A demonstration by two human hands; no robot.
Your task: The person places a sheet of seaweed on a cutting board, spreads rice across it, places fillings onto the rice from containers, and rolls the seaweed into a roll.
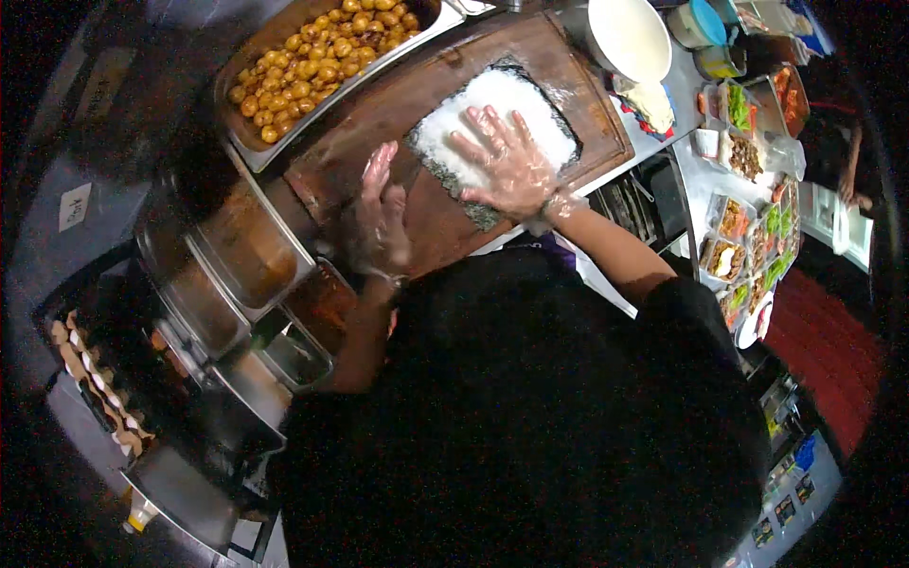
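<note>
A sheet of dark green seaweed (pixel 485 217) lies on a brown wooden cutting board (pixel 426 227), mostly covered by a flat layer of white rice (pixel 530 109). My right hand (pixel 516 170), in a clear plastic glove, rests on the rice with its fingers spread. Just left of the sheet, my left hand (pixel 382 218) is raised over the board in the same kind of glove. Its fingers are stretched out and it holds nothing; its lower part is blurred and dim.
Above the board stands a metal tray of small round glazed potatoes (pixel 317 66). A white bowl (pixel 630 38) sits by the board's far right corner. Metal pans (pixel 251 251) line the left. On the right counter are several filled food boxes (pixel 734 218). Another person's hand (pixel 860 201) shows farther right.
</note>
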